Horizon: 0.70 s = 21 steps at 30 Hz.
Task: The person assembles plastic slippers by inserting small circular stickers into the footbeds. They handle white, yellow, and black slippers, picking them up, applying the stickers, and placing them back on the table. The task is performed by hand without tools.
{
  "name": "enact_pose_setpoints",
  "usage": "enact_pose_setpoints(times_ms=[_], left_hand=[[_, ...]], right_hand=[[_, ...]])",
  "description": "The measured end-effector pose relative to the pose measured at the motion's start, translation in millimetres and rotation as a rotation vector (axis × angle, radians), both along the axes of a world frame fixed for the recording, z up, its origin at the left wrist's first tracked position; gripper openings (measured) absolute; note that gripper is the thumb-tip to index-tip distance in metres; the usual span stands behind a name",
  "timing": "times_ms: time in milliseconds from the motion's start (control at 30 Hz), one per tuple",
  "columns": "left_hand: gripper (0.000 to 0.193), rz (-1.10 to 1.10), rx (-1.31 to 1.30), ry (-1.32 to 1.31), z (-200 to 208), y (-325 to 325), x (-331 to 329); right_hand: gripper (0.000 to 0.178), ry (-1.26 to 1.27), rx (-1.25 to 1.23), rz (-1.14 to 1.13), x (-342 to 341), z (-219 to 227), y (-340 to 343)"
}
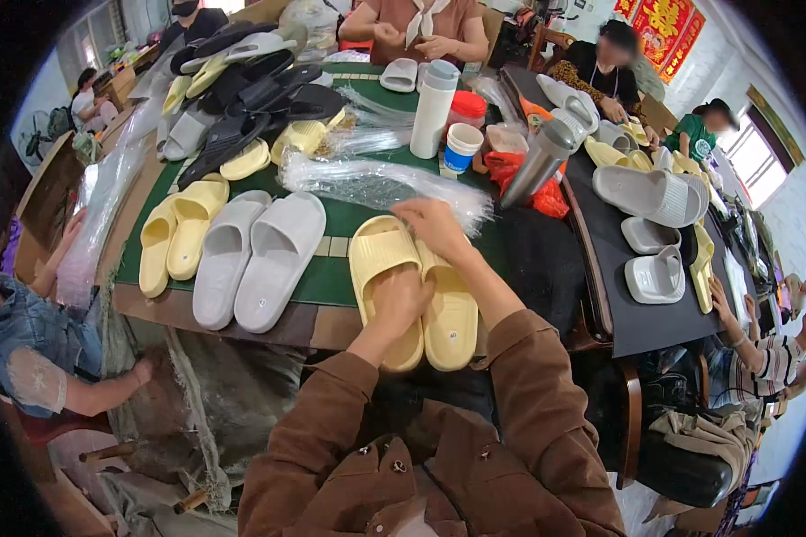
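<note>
A pair of pale yellow slippers lies side by side at the table's near edge, toes pointing away from me. My left hand [398,297] reaches into the left yellow slipper [372,246], its fingers hidden beneath the strap and its thumb at the inner side, closed on it. Over the toe end of the right yellow slipper [450,327], my right hand [432,229] bends its fingers round the strap and toe, covering part of both. Just beyond my hands lies a bundle of clear plastic bags [376,186].
Grey slippers [282,259] and another yellow pair [184,224] stand to the left. Behind them is a heap of mixed slippers [251,89]. A white bottle [434,112], paper cup [462,148] and steel flask [539,163] stand beyond. Several people sit around; more slippers [654,194] cover the right table.
</note>
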<state>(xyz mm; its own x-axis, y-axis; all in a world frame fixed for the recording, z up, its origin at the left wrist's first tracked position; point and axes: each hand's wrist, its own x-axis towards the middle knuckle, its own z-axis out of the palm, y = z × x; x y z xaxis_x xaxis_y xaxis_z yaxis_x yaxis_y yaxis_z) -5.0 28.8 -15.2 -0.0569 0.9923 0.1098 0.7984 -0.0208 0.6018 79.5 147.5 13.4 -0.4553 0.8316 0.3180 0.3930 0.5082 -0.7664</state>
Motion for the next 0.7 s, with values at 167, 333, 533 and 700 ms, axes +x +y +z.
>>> enact_pose_setpoints(times_ms=[167,333,533,700], left_hand=[[0.045,0.048,0.067,0.044,-2.4,1.5,3.2],[0.048,0.009,0.024,0.027,2.0,-1.9,1.0],[0.052,-0.113,0.012,-0.016,27.0,-20.3,-4.8],[0.035,-0.111,0.524,0.035,42.1,-57.7,-9.9]], right_hand=[[0.021,-0.059,0.087,-0.011,3.2,3.0,-3.1],[0.019,-0.046,0.146,-0.013,6.9,16.5,-18.8],[0.017,0.011,0.088,-0.114,22.0,1.4,-17.0],[0.020,0.090,0.003,-0.136,24.6,8.3,-21.4]])
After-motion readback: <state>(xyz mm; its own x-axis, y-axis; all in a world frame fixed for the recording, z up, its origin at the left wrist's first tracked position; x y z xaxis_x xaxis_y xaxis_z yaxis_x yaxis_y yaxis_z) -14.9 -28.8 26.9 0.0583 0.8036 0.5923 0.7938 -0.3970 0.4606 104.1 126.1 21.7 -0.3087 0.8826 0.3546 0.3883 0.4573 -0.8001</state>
